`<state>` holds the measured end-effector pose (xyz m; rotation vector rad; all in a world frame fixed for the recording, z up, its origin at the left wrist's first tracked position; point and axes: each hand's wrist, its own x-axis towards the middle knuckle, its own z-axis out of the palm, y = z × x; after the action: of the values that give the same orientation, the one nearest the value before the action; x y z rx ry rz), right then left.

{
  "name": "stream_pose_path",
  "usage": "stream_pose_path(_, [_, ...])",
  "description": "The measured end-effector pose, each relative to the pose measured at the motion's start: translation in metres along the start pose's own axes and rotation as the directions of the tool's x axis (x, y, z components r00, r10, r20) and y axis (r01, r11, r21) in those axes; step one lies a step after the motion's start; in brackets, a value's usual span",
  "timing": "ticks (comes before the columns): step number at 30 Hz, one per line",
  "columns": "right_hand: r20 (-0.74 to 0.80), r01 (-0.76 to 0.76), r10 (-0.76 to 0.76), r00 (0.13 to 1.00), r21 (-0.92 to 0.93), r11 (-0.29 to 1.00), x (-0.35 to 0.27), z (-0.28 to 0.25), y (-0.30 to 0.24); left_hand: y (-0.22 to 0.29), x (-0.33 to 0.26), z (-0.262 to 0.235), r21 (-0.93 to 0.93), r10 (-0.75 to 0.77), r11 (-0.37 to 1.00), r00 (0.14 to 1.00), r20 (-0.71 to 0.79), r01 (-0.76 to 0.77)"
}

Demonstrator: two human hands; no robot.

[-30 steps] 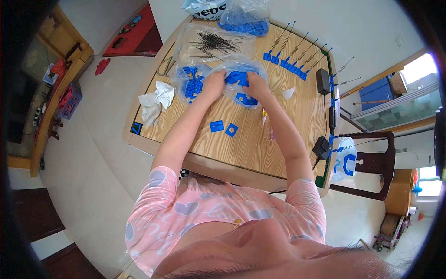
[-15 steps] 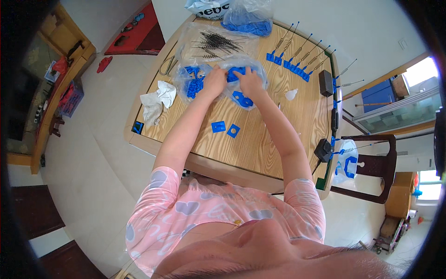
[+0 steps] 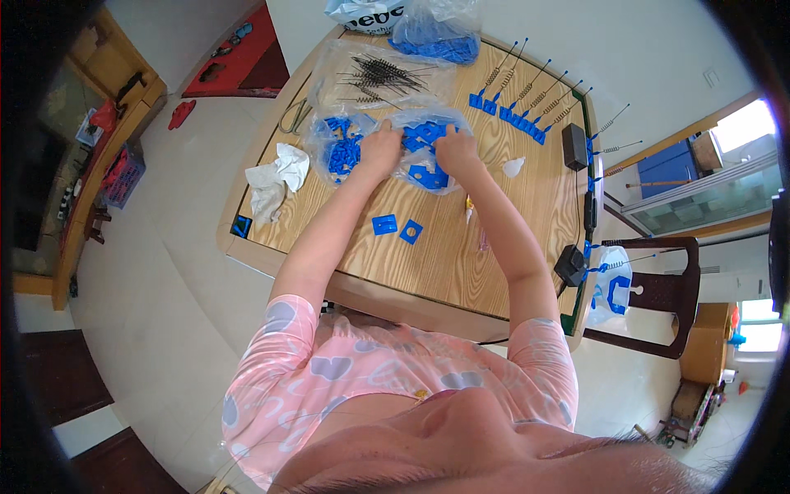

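Two clear plastic bags lie side by side before me. The right bag [image 3: 401,174] holds flat blue plastic plates [image 3: 429,176] with cut-outs. In the left bag [image 3: 316,152] are many small blue plastic parts [image 3: 344,156]. My left hand [image 3: 381,148] is closed on the right bag's left rim, between both bags. At that bag's right side my right hand [image 3: 457,151] has its fingers pinched together among the blue plates; what they grip is hidden. Nearer me lie a blue plate with a slot [image 3: 384,225] and one with a round hole [image 3: 411,232].
Black springs [image 3: 385,74] lie on a plastic sheet behind the bags. Blue clips with upright springs [image 3: 522,122] line the back right. Scissors [image 3: 295,117] and crumpled tissue [image 3: 278,177] are at left; a black block [image 3: 575,147] and black adapter [image 3: 570,266] at the right edge.
My right hand has moved from inside the right bag toward its right side, and its fingers have drawn together. More blue plates show in the bag. My left hand stays nearly in place.
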<state>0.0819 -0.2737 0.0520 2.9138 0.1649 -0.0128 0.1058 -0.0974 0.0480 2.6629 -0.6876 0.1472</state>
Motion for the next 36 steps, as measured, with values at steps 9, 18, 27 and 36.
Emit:
stream_pose_path(9, [-0.091,0.050,-0.035,0.995,0.167,0.985,0.024,-0.011,-0.016,0.000,0.009,-0.002,-0.015,0.199,0.980,0.980,0.003,-0.199])
stream_pose_path(18, [0.135,-0.072,0.071,0.988,0.006,0.997,0.020,-0.034,0.018,-0.005,0.012,-0.021,-0.117,-0.046,0.993,0.971,-0.235,0.019])
stream_pose_path(27, [-0.144,0.046,0.051,0.988,0.602,0.797,0.051,0.002,-0.001,0.002,0.021,-0.043,-0.365,-0.085,0.929,0.920,-0.383,-0.066])
stream_pose_path(36, [-0.132,-0.008,0.098,0.986,0.558,0.830,0.068,0.044,0.030,0.009,0.011,-0.044,-0.121,0.082,0.976,0.827,-0.557,-0.179])
